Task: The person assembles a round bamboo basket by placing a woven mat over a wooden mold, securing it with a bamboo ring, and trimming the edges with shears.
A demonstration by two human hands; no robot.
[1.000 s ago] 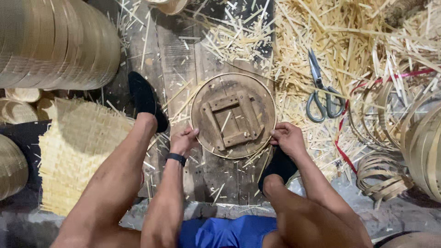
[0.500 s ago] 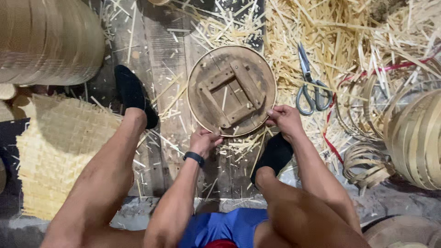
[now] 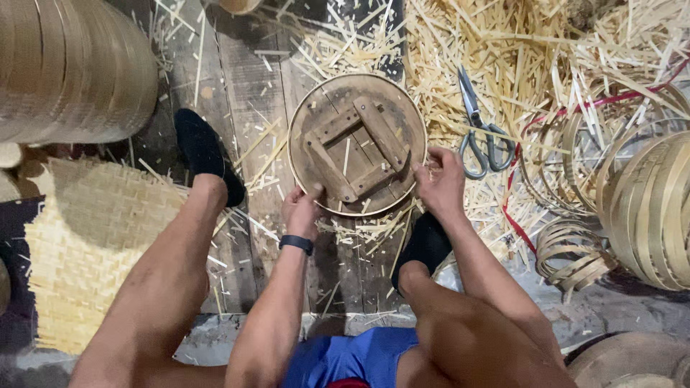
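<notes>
Round wooden form (image 3: 357, 144), a disc with a square frame of four slats nailed on its face, lies flat on the dark floor planks (image 3: 251, 86) between my feet, a thin bamboo band running around its edge. My left hand (image 3: 302, 210) grips the near rim, thumb up on the face of the disc and fingers curled under the edge. My right hand (image 3: 440, 179) is closed on the right rim, fingers pinching the band against the wood (I cannot tell how tightly). A black wristband (image 3: 296, 243) sits on my left wrist. My left foot in a black shoe (image 3: 205, 154) rests on the planks to the left of the disc, and my right shoe (image 3: 425, 243) is tucked just near of it, under my right wrist. Loose bamboo slivers (image 3: 503, 43) cover the floor to the far right and spill under the near edge of the disc. A pair of scissors (image 3: 480, 129) lies on those slivers just right of my right hand, blades pointing far. Further right stand coiled bamboo hoops (image 3: 575, 251) and a stack of bands (image 3: 647, 208), with a red strap (image 3: 517, 215) looping among them. On the left lies a woven bamboo mat (image 3: 93, 237), and beyond it a tall stack of rings (image 3: 72, 65).
</notes>
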